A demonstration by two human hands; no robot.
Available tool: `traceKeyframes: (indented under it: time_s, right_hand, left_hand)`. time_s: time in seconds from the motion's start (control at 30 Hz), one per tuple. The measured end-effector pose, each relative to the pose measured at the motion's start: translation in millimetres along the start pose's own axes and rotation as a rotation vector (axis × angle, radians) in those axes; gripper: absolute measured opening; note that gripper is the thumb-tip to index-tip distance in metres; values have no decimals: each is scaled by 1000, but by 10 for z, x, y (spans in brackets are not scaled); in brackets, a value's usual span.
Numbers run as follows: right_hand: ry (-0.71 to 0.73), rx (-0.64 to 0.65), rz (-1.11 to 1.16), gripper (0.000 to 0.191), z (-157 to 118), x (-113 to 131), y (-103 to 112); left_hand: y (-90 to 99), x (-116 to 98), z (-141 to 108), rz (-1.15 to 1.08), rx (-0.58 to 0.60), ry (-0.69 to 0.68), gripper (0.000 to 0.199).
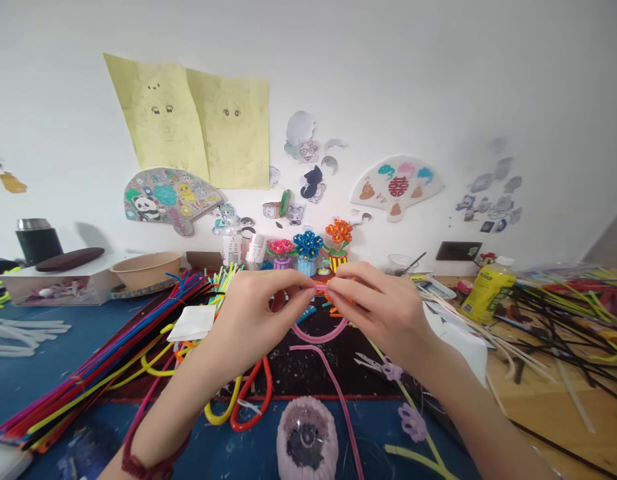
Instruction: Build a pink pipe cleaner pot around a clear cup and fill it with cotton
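Note:
A pink pipe cleaner [320, 339] is bent into a loop that hangs below my fingertips. My left hand [255, 303] pinches one part of it between thumb and fingers, and my right hand [383, 303] pinches it just to the right. Between the two pinches a short pink stretch shows; the exact ends are hidden by the fingers. Below, another pink pipe cleaner [335, 381] lies curved on the dark mat. At the front edge sits a fuzzy pale-pink cup-like piece [285, 441] with a clear, dark-looking inside.
Bundled colourful pipe cleaners [103, 363] lie left, black ones [553, 333] right. Small purple flowers [412, 423] and a metal-tipped tool [368, 362] are near my right forearm. Potted craft flowers [308, 257] stand at the wall, a yellow bottle [488, 291] at right.

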State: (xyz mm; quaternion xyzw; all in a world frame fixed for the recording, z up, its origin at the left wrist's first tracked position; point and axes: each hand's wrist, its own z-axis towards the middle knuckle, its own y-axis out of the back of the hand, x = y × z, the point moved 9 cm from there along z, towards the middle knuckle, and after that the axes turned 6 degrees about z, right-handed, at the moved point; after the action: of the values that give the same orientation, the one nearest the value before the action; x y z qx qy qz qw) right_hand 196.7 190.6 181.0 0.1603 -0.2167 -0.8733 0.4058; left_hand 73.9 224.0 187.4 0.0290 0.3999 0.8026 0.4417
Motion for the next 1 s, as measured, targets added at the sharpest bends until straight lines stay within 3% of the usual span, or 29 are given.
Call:
traceKeyframes:
  time_s: [0.3, 1.0]
  right_hand:
    - [-108, -96, 158, 7, 5, -59, 64]
    - [-125, -106, 51, 12, -26, -26, 42]
  left_hand:
    - [17, -88, -7, -67, -60, -85, 10]
    - [10, -75, -11, -80, -60, -63, 12]
